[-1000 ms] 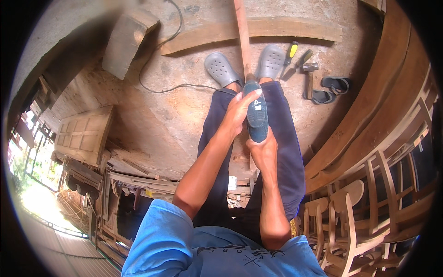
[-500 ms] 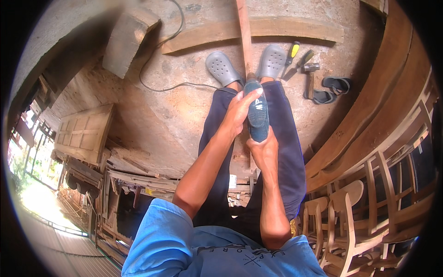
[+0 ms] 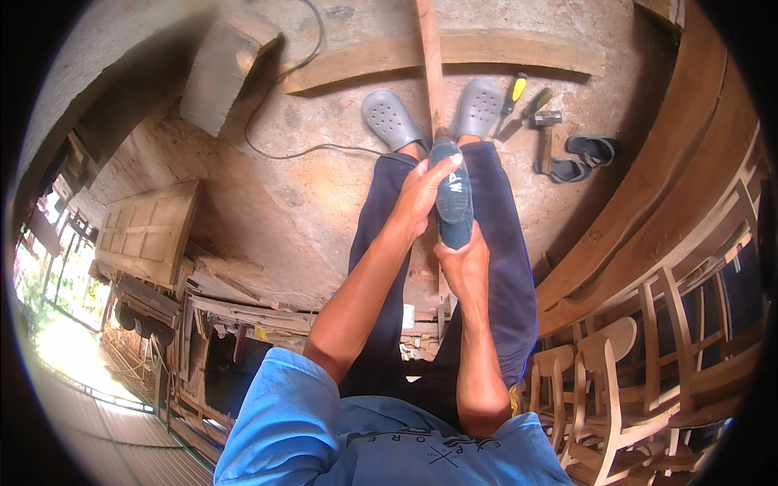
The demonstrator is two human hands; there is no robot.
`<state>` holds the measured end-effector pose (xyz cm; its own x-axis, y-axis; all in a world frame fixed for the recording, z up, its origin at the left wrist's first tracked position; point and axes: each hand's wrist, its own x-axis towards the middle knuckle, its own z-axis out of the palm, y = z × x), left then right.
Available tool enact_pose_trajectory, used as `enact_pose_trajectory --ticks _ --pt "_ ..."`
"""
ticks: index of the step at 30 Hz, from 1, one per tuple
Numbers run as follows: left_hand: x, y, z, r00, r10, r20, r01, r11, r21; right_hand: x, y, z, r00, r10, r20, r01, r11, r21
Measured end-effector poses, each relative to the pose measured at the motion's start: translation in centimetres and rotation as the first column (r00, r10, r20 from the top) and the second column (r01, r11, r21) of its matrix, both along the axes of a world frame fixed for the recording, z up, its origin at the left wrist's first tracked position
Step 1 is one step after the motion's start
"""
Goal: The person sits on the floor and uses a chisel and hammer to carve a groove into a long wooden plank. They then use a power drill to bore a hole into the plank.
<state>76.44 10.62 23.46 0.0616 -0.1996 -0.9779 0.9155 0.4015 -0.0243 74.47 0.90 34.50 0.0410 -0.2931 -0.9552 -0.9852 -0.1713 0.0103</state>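
Between my legs I hold a dark teal power tool, by its shape an electric planer, over a long narrow strip of wood. My left hand is wrapped around the planer's front part from the left side, thumb over the top. At the rear end, my right hand is closed around its grip. The tool's underside is hidden, so I cannot see how it meets the wood. The strip runs away from me between my two grey clogs, and a short part shows below the tool.
A thick board lies crosswise beyond my feet, with a wooden block to its left. A black cord crosses the floor. Right of my feet lie a yellow-and-black screwdriver, a hammer and sandals. Wooden chair frames stand at right.
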Motion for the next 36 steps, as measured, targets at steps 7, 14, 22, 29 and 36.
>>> enact_pose_trajectory --ticks 7,14,22,29,36 --pt "-0.1 0.0 -0.1 1.0 -0.003 0.002 0.003 1.0 0.0 -0.7 0.0 -0.3 0.997 0.031 0.077 -0.03 0.999 -0.014" --pt "0.1 -0.1 0.1 1.0 -0.001 -0.003 0.001 1.0 0.003 -0.9 -0.1 -0.5 0.994 0.047 0.1 -0.045 0.999 -0.021" --pt "0.0 0.0 -0.2 1.0 -0.015 -0.009 0.015 1.0 0.002 -0.7 -0.2 -0.5 0.996 0.05 0.078 -0.049 0.999 -0.015" --pt "0.1 -0.1 0.1 1.0 -0.004 -0.012 0.004 1.0 0.008 -1.0 -0.2 -0.5 0.993 0.052 0.105 -0.05 0.999 -0.022" --pt "0.8 -0.6 -0.5 0.996 0.03 -0.088 -0.029 1.0 0.008 -1.1 -0.3 -1.1 0.998 -0.057 0.021 0.056 0.997 0.05"
